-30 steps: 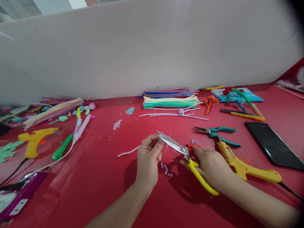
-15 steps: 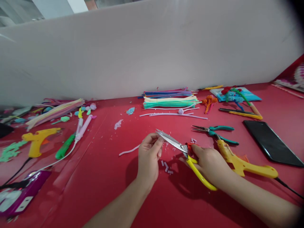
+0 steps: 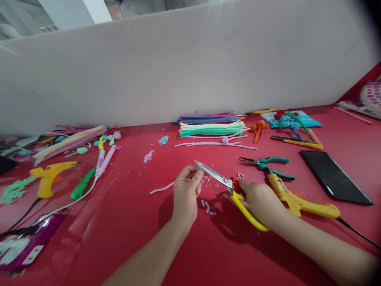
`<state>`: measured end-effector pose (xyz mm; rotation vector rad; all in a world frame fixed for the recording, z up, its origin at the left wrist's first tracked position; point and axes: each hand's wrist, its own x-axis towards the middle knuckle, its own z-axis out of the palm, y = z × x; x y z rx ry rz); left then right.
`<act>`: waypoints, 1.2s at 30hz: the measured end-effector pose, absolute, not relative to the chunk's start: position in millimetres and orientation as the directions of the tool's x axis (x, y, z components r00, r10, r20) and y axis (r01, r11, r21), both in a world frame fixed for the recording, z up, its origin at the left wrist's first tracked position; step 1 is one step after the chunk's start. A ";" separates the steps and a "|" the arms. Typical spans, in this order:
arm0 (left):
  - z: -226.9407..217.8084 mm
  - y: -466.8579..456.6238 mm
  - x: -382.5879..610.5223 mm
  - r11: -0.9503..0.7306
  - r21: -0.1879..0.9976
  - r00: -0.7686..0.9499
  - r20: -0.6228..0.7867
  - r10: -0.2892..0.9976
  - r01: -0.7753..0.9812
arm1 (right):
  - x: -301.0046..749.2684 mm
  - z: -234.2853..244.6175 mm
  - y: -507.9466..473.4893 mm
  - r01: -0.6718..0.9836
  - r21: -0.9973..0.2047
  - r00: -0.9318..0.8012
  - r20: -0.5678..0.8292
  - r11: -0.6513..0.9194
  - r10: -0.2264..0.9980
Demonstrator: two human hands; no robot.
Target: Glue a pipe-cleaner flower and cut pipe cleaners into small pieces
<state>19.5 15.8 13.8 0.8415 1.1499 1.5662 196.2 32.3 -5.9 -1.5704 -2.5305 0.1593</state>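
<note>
My left hand [image 3: 186, 190] is closed in a pinch on a pale lilac pipe cleaner [image 3: 161, 188], whose free end sticks out to the left. The part between the fingers is hidden. In my right hand [image 3: 258, 198] is a pair of scissors [image 3: 214, 173] with yellow and red handles. Their blades point left and reach across my left thumb and fingertips, looking nearly closed. Below the blades lie several short lilac cut pieces [image 3: 207, 207], and a few more cut pieces [image 3: 240, 175] rest near the pivot.
Green-handled pliers [image 3: 275, 160], a yellow glue gun [image 3: 303, 204] and a black phone [image 3: 335, 174] lie right. Bundled pipe cleaners [image 3: 212, 130] lie at the back by a pale partition [image 3: 178, 67]. On the left are another glue gun [image 3: 47, 178] and a purple power strip [image 3: 44, 234].
The scissor blades have come closer together at my left fingertips. My right hand sits slightly further left and higher in the view; my left hand has hardly moved.
</note>
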 end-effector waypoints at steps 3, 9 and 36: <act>12.2 17.2 19.0 -0.066 0.951 -0.237 -0.007 0.971 -0.302 | 195.5 -1.5 32.2 0.899 -0.144 -0.401 0.108 0.413 0.910; 8.3 20.6 19.5 -0.001 0.957 -0.143 -0.043 0.989 -0.290 | 195.3 2.1 33.1 0.912 -0.139 -0.366 0.144 0.385 0.919; 9.9 12.9 29.4 0.137 0.982 0.322 -0.172 0.931 0.130 | 189.7 6.1 28.6 0.444 -0.858 -0.340 0.105 0.258 0.934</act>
